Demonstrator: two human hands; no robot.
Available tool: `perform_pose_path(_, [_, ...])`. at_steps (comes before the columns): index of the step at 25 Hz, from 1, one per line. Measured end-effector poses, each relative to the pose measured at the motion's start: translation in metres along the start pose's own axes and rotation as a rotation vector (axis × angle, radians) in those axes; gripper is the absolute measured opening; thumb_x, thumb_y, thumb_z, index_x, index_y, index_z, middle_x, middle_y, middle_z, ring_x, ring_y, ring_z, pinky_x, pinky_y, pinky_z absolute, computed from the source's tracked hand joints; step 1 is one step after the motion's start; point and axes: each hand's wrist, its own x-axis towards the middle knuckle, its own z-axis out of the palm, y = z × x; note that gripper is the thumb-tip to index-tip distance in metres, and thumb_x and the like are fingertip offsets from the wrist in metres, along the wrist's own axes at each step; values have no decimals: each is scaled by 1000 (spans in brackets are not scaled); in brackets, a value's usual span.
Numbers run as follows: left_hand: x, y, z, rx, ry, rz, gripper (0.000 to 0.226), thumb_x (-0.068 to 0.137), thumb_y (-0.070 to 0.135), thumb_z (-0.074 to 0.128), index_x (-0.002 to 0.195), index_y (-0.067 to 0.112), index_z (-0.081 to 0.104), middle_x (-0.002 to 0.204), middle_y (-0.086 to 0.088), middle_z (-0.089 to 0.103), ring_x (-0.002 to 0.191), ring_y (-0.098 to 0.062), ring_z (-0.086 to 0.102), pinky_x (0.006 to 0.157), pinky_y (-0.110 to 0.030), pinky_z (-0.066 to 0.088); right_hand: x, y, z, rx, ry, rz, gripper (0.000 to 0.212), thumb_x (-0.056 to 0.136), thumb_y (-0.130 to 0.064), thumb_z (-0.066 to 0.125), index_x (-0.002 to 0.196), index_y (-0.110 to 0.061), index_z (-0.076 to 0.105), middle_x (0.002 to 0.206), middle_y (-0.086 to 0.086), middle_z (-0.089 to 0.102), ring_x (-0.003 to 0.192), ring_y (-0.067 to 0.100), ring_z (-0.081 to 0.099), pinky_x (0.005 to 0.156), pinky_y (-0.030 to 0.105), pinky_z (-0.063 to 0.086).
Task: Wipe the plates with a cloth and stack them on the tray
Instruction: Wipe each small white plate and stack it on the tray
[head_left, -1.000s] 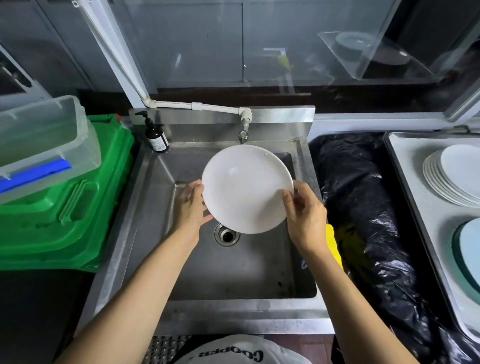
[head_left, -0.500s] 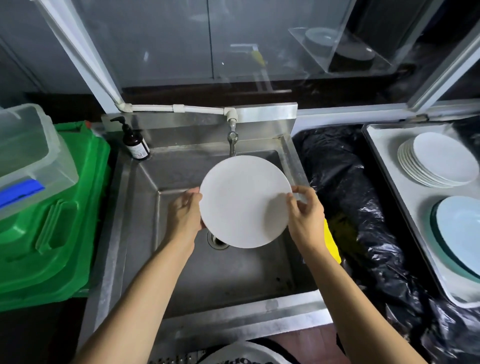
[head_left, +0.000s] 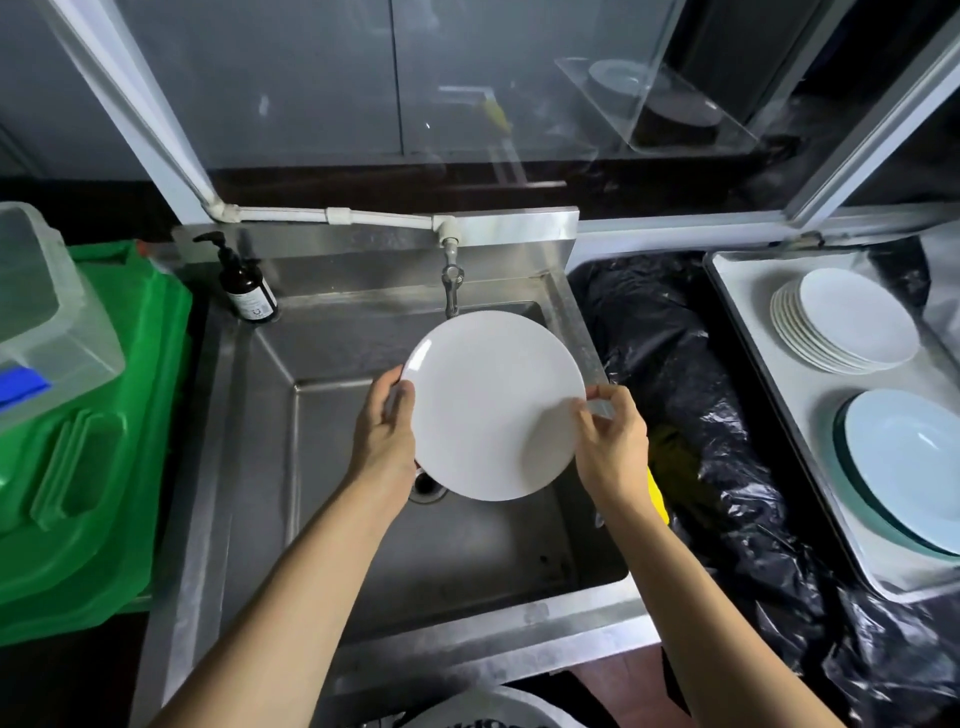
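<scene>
I hold a round white plate (head_left: 493, 405) tilted above the steel sink (head_left: 363, 519), under the tap. My left hand (head_left: 384, 431) grips its left rim. At the right rim my right hand (head_left: 613, 441) pinches it. A white tray (head_left: 769, 415) at the right carries a stack of several white plates (head_left: 847, 322) at the back and pale blue plates (head_left: 904, 467) nearer me. A yellow cloth (head_left: 657, 493) shows partly behind my right wrist, on the black plastic.
A tap (head_left: 449, 280) hangs just behind the plate. A dark soap bottle (head_left: 244, 286) stands at the sink's back left corner. Green bins (head_left: 88, 467) and a clear tub (head_left: 47, 322) sit on the left. Crumpled black plastic (head_left: 691, 389) lies between sink and tray.
The plate has turned in my hands and tilted; both hands have shifted along its rim. The view has swung right, showing more of the tray.
</scene>
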Motion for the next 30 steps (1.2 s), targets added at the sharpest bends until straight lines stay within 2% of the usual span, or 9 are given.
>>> perform_pose_path(3, [2, -8, 10, -4, 62, -1, 25, 104, 23, 50, 100, 46, 61, 95, 23, 67, 87, -1, 63, 73, -22, 50, 10, 26, 2, -10, 35, 14, 24, 107, -33, 46, 102, -16, 61, 82, -8, 63, 72, 0, 60, 65, 19, 48])
perform_pose_path(5, [7, -20, 15, 34, 97, -2, 26, 104, 21, 49, 101, 44, 59, 94, 21, 66, 85, -1, 61, 62, -16, 50, 26, 63, 1, -157, 70, 40, 25, 105, -38, 46, 105, -19, 62, 95, 0, 69, 88, 21, 65, 77, 39, 54])
perform_pose_path(7, [10, -31, 14, 60, 121, 14, 24, 104, 20, 50, 101, 42, 59, 90, 18, 65, 84, -1, 61, 68, -17, 49, 37, 104, 0, -449, 57, 60, 30, 97, -37, 60, 119, -17, 61, 116, 11, 65, 107, 38, 59, 90, 47, 48])
perform_pose_path(11, [16, -54, 21, 114, 131, -18, 21, 104, 21, 50, 102, 40, 59, 93, 19, 64, 82, 7, 61, 79, -20, 48, 44, 177, -2, -868, -107, 199, 86, 80, -56, 73, 151, -26, 36, 156, 12, 37, 143, 37, 32, 114, 52, 27])
perform_pose_path(13, [17, -61, 21, 149, 123, -24, 23, 104, 24, 50, 99, 45, 58, 96, 19, 65, 86, 6, 61, 80, -21, 48, 42, 199, -1, -910, -133, 154, 91, 82, -49, 74, 158, -28, 27, 156, 14, 35, 143, 39, 32, 113, 53, 29])
perform_pose_path(18, [19, -64, 17, 212, 94, -5, 19, 105, 27, 46, 110, 39, 60, 100, 13, 67, 90, -4, 63, 76, -23, 50, 52, 202, -7, -753, 13, 8, 58, 86, -18, 70, 142, -21, 54, 122, 24, 54, 104, 46, 49, 87, 50, 42])
perform_pose_path(22, [17, -59, 15, 253, 41, 24, 21, 105, 30, 44, 110, 41, 61, 106, 7, 70, 93, -8, 66, 79, -28, 53, 54, 130, -5, -449, 192, -326, 56, 85, -10, 69, 139, -19, 56, 126, 13, 60, 104, 37, 53, 92, 46, 43])
perform_pose_path(26, [16, -56, 19, 295, 8, 80, 18, 105, 29, 45, 108, 39, 60, 103, 11, 70, 88, 3, 64, 81, -19, 50, 45, 51, 13, -473, -29, -794, 58, 81, -24, 69, 138, -16, 61, 142, 1, 59, 113, 29, 57, 95, 38, 39])
perform_pose_path(30, [17, -55, 21, 320, 27, 180, 16, 104, 25, 48, 111, 31, 62, 98, 9, 69, 83, 6, 62, 76, -10, 46, 35, 49, 41, -570, -239, -843, 49, 92, -27, 64, 140, -24, 60, 142, 0, 58, 112, 31, 55, 89, 48, 44])
